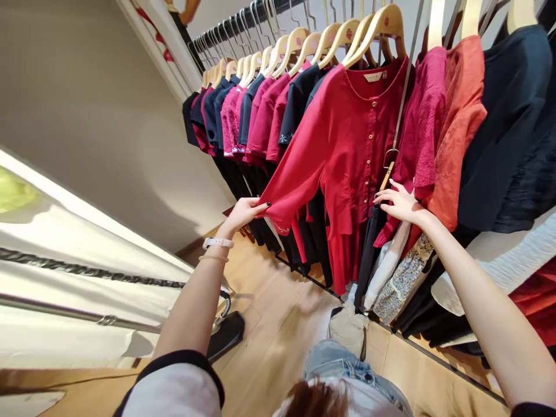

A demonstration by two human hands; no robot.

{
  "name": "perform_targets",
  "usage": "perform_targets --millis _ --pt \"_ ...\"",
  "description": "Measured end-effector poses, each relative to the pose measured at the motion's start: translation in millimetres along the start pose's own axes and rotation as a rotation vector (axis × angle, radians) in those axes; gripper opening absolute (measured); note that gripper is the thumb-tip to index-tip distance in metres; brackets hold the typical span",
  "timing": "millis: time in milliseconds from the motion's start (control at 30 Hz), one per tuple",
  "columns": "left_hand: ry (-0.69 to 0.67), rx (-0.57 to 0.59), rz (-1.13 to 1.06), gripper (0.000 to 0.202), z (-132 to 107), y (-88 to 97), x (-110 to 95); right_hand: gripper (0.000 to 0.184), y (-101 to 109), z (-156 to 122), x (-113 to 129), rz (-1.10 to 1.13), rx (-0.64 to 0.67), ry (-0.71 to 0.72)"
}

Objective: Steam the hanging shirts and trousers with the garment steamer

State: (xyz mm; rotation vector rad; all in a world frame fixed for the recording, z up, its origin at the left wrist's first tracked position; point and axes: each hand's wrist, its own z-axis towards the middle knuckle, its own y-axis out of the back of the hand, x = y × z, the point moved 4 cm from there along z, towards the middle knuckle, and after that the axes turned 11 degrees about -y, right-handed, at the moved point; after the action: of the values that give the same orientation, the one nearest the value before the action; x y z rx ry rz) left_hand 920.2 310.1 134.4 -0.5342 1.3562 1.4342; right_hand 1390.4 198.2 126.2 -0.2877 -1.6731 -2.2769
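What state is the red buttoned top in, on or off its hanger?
On: the red top hangs with its shoulders over a wooden hanger, one sleeve held out by the left hand.

Red button-front blouse (pixel 343 150) on a wooden hanger (pixel 386 23), one sleeve (pixel 293 176) out sideways.

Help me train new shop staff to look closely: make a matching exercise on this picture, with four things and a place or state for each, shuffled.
Column one
1. Left hand
2. Right hand
3. Red top
4. Orange top

Column two
A. Hanging beside a dark top at picture right
B. Fingers spread near a wooden clip
C. Showing a row of front buttons
D. Pinching the end of a red sleeve

Pairs: 1-D, 2-B, 3-C, 4-A
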Motion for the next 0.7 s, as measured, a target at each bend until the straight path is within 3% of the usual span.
perform_targets --millis 100,167,333,400,467,500,567,667,700 --pt "-0.031 -0.017 -0.027 0.055 2 -8.6 6 0.030 1 -12 1 0.021 -0.025 -0.031" --pt "-0.077 -0.028 -0.036 0.055 6 -11.2 11 0.031 7 -29 15 0.078 -0.116 0.030" --pt "-0.163 -0.009 0.016 0.056 13 -9.3 30 0.035 33 -92 73 0.239 -0.640 0.185" --pt "-0.185 -0.024 0.090 0.055 19 -6.4 39 0.037 36 -109 91 0.243 -0.880 0.164" --pt "-0.219 -0.052 0.158 0.050 27 -6.4 45 0.046 33 -111 99 0.299 -1.024 0.062" --pt "-0.235 -0.076 0.199 0.046 31 -8.1 44 0.053 31 -106 99 0.364 -1.044 0.012" --pt "-0.309 -0.217 0.296 0.044 30 -14.2 29 0.063 28 -91 99 0.558 -0.957 -0.049" --pt "-0.600 -0.547 0.340 0.049 3 -38.0 -29 0.066 37 -82 115 0.905 -0.701 -0.095" --pt "-0.699 -0.586 0.305 0.046 -10 -51.9 -53 0.066 43 -87 128 1.018 -0.615 -0.105"
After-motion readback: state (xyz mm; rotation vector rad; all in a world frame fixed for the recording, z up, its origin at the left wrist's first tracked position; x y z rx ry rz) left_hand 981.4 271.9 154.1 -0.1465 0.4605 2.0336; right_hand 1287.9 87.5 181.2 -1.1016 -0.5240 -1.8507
